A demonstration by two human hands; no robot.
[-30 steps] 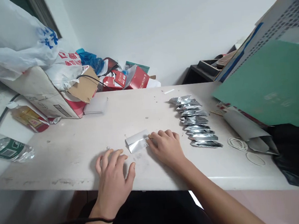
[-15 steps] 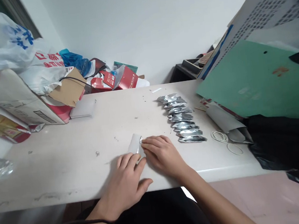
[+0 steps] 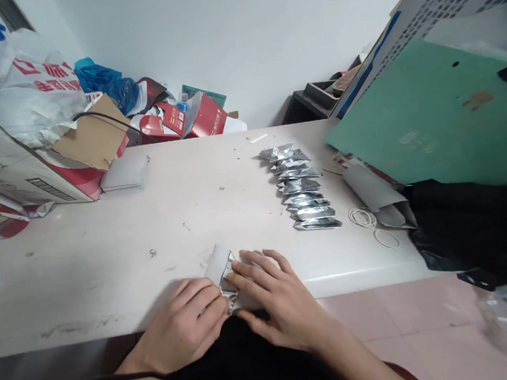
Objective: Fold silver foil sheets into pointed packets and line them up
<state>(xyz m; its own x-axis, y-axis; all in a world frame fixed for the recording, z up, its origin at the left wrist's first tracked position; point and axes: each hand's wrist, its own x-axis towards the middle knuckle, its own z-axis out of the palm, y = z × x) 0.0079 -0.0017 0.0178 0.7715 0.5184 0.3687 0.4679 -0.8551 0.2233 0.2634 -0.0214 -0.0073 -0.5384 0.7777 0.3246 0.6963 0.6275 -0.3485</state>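
Observation:
A small sheet of foil-lined white paper (image 3: pixel 218 264) lies near the table's front edge, its silver side partly showing. My left hand (image 3: pixel 187 316) has its fingers closed on the near end of this paper, which looks crumpled there. Stretched out and spread a little, the fingers of my right hand (image 3: pixel 275 295) rest on the foil side and press it from the right. The palm hides part of the sheet. Several folded silver foil pieces (image 3: pixel 300 186) lie in a column on the table, beyond my right hand.
On the white table (image 3: pixel 192 202) a stack of white paper (image 3: pixel 124 174) lies beside a cardboard box (image 3: pixel 46 174). Rubber bands (image 3: pixel 362 218) and a rolled grey sheet (image 3: pixel 375 196) sit at right, near a green board (image 3: pixel 412 121) and black cloth (image 3: pixel 453 218). Red packets (image 3: pixel 208 115) lie beyond the back edge.
The paper has come nearer the front edge. My left hand has gone from lying spread to gripping the near end. My right hand's fingers have spread over the foil. The view has shifted.

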